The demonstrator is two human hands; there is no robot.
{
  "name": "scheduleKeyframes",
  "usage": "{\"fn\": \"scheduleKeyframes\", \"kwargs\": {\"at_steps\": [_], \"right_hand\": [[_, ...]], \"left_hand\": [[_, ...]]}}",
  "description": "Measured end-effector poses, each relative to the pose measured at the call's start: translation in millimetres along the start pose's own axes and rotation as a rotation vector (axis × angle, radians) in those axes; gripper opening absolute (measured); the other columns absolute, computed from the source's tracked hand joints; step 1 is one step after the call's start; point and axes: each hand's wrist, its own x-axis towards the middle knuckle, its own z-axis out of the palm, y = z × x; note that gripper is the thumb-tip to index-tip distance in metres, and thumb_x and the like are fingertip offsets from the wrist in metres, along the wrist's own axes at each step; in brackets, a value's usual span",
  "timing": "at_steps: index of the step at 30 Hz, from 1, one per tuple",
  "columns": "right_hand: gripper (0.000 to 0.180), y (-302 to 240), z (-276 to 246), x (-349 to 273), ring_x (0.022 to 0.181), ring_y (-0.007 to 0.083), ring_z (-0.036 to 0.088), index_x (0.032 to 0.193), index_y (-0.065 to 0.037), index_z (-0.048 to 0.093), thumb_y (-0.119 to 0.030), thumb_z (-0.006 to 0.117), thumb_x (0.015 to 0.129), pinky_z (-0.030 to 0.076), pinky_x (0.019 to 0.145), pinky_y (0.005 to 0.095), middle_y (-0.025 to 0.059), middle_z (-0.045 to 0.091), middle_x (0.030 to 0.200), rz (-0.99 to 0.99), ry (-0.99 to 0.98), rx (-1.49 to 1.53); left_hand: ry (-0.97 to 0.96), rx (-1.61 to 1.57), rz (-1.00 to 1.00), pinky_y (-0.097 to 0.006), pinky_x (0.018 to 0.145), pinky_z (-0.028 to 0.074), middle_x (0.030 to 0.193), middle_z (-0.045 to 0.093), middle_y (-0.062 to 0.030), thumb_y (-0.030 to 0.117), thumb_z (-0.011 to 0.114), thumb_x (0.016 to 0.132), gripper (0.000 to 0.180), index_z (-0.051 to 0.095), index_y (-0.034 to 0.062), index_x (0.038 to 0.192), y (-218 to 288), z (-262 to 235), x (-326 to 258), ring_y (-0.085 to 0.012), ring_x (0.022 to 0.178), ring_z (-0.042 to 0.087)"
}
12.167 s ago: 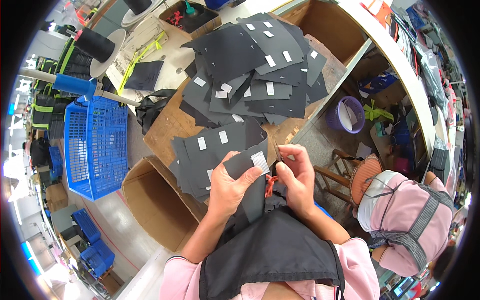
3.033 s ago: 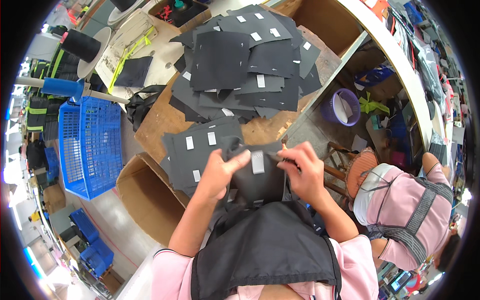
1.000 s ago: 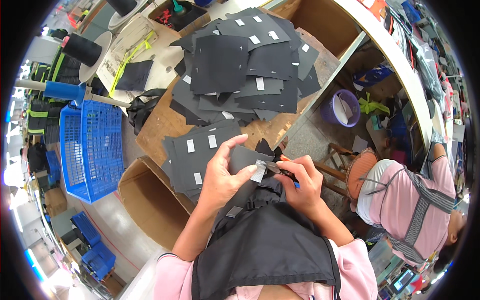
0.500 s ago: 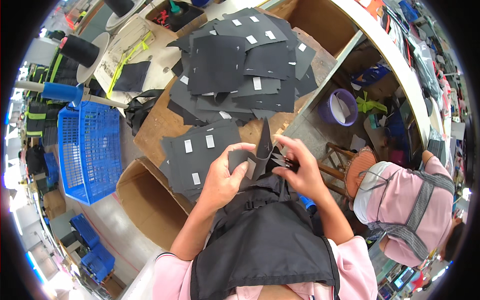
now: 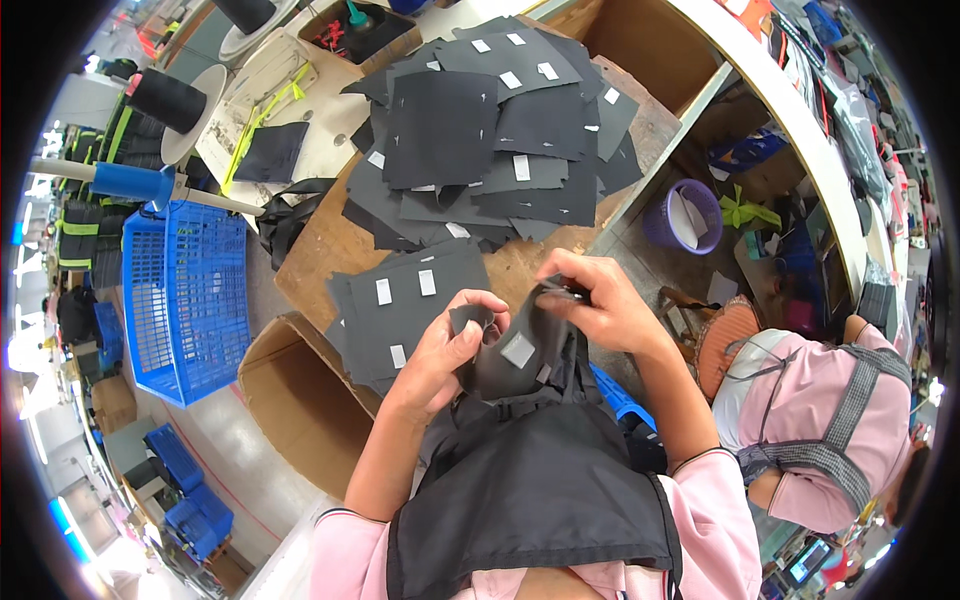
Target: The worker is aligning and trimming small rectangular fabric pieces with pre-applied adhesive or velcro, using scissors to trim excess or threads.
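A dark grey fabric piece (image 5: 490, 372) with a pale rectangular patch (image 5: 518, 350) is held curled between my hands, above my black apron. My left hand (image 5: 440, 350) is closed on its left edge, the thumb pressed over the fold. My right hand (image 5: 605, 300) is closed at the upper right edge of the piece, with small thread snips (image 5: 568, 291) in its fingers; their blades are mostly hidden. Just beyond my left hand lies a stack of similar grey pieces (image 5: 405, 325) with white patches. Farther off is a larger, untidy pile of dark pieces (image 5: 440, 130).
An open cardboard box (image 5: 290, 400) stands at the left below the wooden tabletop (image 5: 310, 260). Behind it is a blue plastic basket (image 5: 185, 300). A purple bin (image 5: 690, 215) is on the floor at the right. A co-worker in pink (image 5: 820, 420) sits close by on my right.
My right hand has risen slightly and turned over, bringing the snips to the fabric's upper edge. The piece has opened outward, showing its pale patch more fully. My left hand keeps its grip.
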Motion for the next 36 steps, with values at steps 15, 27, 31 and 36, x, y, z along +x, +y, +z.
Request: {"fn": "scheduleKeyframes", "kwargs": {"at_steps": [15,27,31,36], "right_hand": [[0.033,5,37,-41,0.064,0.024,0.055,0.096,-0.005,0.059,-0.004,0.072,0.065,0.046,0.055,0.0326,0.0092,0.053,0.084,-0.236,0.385,-0.562],[0.031,4,34,-41,0.062,0.0237,0.055,0.093,-0.004,0.063,-0.001,0.072,0.064,0.048,0.061,0.0333,0.0087,0.053,0.073,-0.336,0.365,-0.494],[0.031,3,36,-34,0.062,0.0236,0.055,0.093,-0.005,0.062,-0.004,0.073,0.063,0.046,0.056,0.0326,0.0084,0.054,0.075,-0.298,0.312,-0.577],[0.03,8,42,-38,0.063,0.0222,0.056,0.092,-0.004,0.062,-0.002,0.072,0.065,0.046,0.059,0.0328,0.0088,0.054,0.077,-0.335,0.353,-0.558]], "left_hand": [[0.298,0.096,-0.128,-0.02,0.063,0.042,0.078,0.056,0.0017,0.014,0.055,0.088,0.01,0.057,0.0041,0.088,8,7,6,-0.0039,0.071,0.05],[0.257,0.17,-0.149,-0.02,0.063,0.037,0.076,0.053,0.0027,0.011,0.047,0.084,0.013,0.055,0.0034,0.091,9,8,2,-0.0042,0.069,0.044],[0.25,0.25,-0.152,-0.019,0.064,0.036,0.077,0.052,0.0026,0.01,0.047,0.082,0.014,0.055,0.0035,0.092,7,7,1,-0.0042,0.07,0.043],[0.235,0.262,-0.176,-0.019,0.063,0.035,0.078,0.05,0.0026,0.009,0.048,0.082,0.014,0.055,0.0033,0.093,8,2,0,-0.0036,0.07,0.042]]}}
